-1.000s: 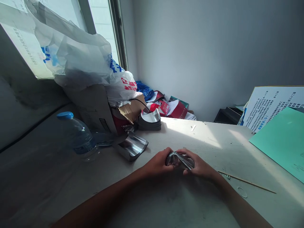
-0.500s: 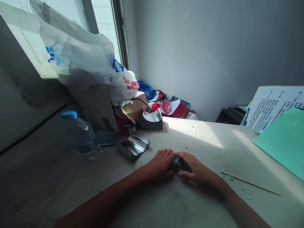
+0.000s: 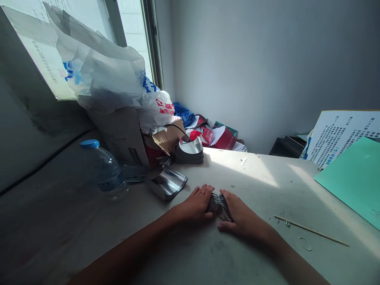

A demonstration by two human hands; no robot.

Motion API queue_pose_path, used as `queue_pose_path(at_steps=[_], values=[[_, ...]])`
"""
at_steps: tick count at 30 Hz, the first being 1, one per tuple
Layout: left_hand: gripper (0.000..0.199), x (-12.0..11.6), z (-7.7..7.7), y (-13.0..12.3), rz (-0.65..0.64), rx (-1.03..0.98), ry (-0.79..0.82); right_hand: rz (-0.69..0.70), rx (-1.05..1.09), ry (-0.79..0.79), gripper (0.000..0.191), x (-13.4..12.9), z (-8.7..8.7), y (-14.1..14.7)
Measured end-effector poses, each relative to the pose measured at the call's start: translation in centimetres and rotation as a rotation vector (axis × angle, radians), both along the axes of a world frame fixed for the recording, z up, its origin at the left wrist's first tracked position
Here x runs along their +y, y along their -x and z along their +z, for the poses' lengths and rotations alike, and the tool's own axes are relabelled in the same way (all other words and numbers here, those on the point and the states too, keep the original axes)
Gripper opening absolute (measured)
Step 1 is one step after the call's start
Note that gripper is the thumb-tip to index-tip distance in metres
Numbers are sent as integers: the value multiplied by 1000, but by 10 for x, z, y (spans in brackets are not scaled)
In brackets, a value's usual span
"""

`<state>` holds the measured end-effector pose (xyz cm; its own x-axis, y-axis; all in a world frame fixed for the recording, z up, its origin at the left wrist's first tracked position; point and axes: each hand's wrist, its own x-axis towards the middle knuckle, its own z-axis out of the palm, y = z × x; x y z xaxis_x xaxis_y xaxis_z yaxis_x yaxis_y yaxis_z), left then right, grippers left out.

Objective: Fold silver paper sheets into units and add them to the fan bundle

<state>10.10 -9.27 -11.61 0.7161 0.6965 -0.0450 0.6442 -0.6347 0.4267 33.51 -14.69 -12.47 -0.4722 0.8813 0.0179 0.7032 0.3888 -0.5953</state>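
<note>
A small bundle of dark, silvery foil sheets [image 3: 218, 204] lies on the pale, scuffed surface [image 3: 261, 190] between the two hands, its ends slightly fanned. The left hand [image 3: 196, 206], with a thin ring on one finger, touches the bundle's left side, and the right hand [image 3: 240, 215] touches its right side. Neither is clenched: both lie open and low on the surface, with no fingers closed round the foil.

A moment earlier the hands were closed over the bundle and hid most of it; now they have drawn slightly apart, leaving its top in view. Before that, it was held up between them, its silver sheets more loosely spread.

Beyond the left hand, a curved stack of silver foil pieces [image 3: 168, 182] sits on the surface, just beside a clear water bottle with a blue cap [image 3: 103, 168]. A thin wooden skewer [image 3: 311, 230] lies off to the right of the right hand.
</note>
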Motion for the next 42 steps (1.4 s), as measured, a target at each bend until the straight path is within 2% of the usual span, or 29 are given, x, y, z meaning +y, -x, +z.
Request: queue_pose_path(at_steps=[5, 11, 13, 19, 23, 26, 28, 31, 34, 36, 39, 40, 42], values=[[83, 1, -4, 2, -9, 16, -24, 1, 16, 1, 101, 4, 2, -2], [75, 0, 1, 2, -28, 25, -41, 5, 70, -124, 52, 8, 10, -1], [71, 0, 2, 2, -37, 40, -50, -7, 74, -173, 42, 9, 11, 2], [70, 3, 0, 5, -67, 29, -78, -40, 66, -253, 35, 8, 9, 6], [79, 0, 8, 4, -69, -78, -35, -100, 74, -257, 31, 9, 6, 4], [81, -1, 20, 2, -38, -237, 72, -202, 186, -197, 32, 13, 6, -4], [73, 1, 27, 2, 29, -288, 49, -304, 297, -130, 34, 18, 8, -14], [50, 7, 38, 6, 240, -180, -181, -465, 475, -70, 39, 29, 12, -38], [29, 11, 50, 15, 425, 97, -442, -745, 574, -232, 49, 40, 14, -69], [22, 9, 56, 19, 463, 211, -543, -951, 515, -404, 59, 46, 12, -90], [20, 3, 63, 19, 446, 244, -622, -1056, 250, -517, 65, 52, 1, -116], [20, 1, 64, 18, 455, 255, -638, -1060, 117, -503, 65, 54, -4, -122], [20, -1, 67, 16, 500, 286, -638, -1031, -146, -332, 65, 56, -15, -129]])
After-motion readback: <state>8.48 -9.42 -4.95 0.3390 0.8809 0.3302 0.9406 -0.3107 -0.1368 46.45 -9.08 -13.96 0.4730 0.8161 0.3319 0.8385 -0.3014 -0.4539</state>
